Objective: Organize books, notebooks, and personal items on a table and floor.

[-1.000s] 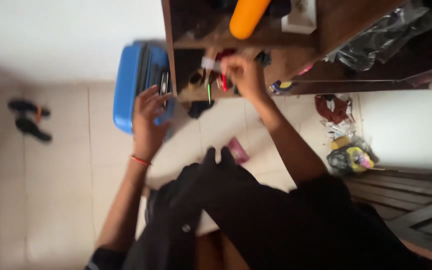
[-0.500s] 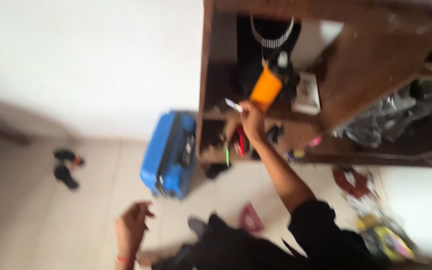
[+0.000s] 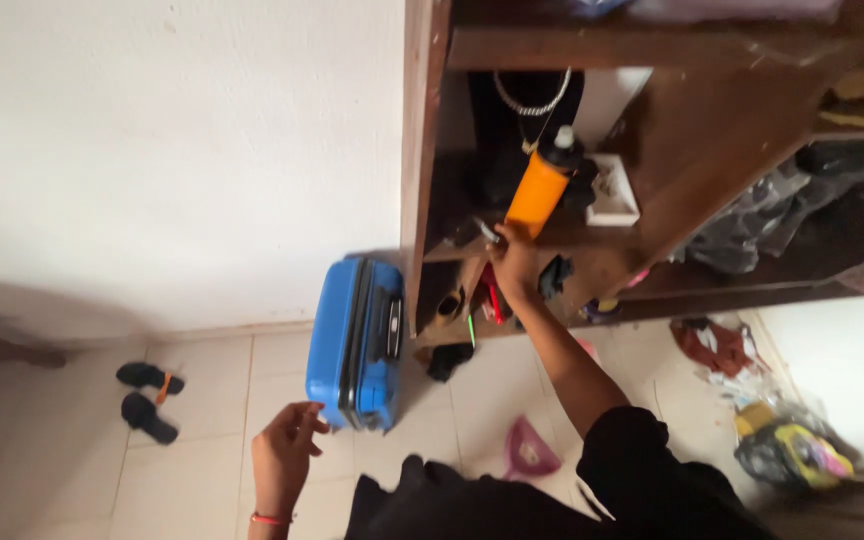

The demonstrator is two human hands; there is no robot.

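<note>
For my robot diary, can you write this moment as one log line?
right hand: on shelf edge, beside orange bottle | left hand: empty, open, near blue suitcase

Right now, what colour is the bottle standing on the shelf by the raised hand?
Orange, with a dark cap: the bottle, head view.

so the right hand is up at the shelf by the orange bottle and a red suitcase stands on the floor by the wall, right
Not quite: the suitcase is blue, not red, as the head view shows. The rest holds: the right hand is up at the shelf by the orange bottle, and the suitcase stands on the floor by the wall.
</note>
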